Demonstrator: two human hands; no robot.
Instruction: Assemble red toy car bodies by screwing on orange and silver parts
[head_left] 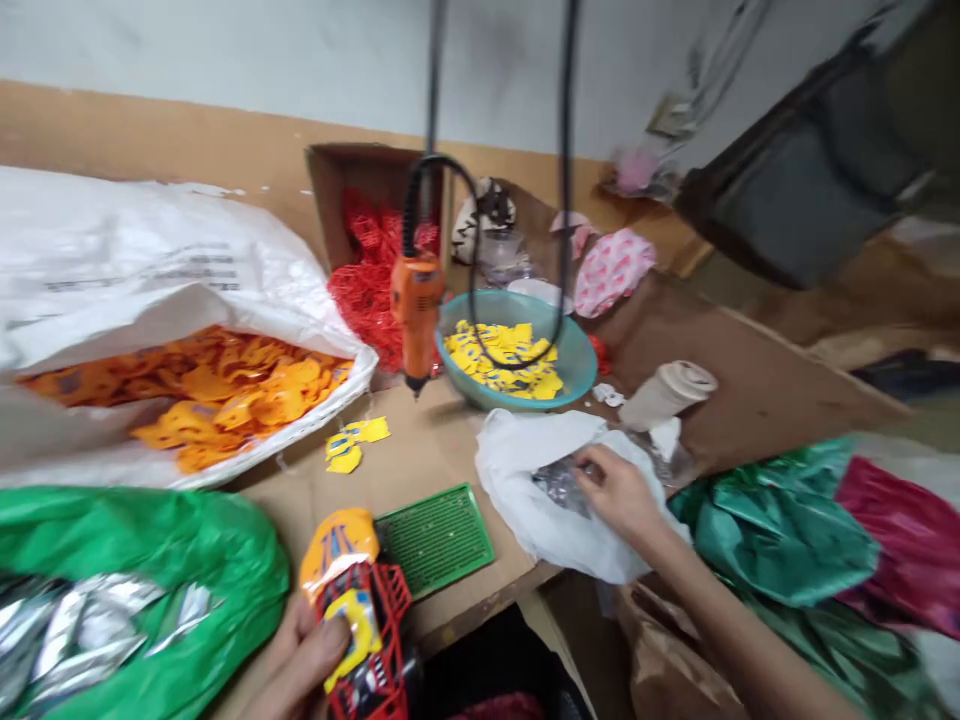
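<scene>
In my left hand (300, 655) is a toy car (360, 610) with an orange hood, a red lattice frame and a yellow piece on top, my thumb pressing on the yellow piece. My right hand (611, 485) reaches into a white plastic bag (517, 470) of small shiny dark parts (561, 485). Its fingertips are pinched together over these parts; whatever lies between them is too small to make out. A green ribbed tray (439, 538) lies just beyond the car. An orange electric screwdriver (417, 315) hangs above the table, bit down.
A teal bowl (581, 360) holds yellow pieces; a few more yellow pieces (352, 443) lie on the cardboard. At left, a white sack (262, 250) contains orange parts, with a green bag (240, 560) in front. Red lattice parts (367, 310) spill from a box. A beige cup (671, 393) stands right.
</scene>
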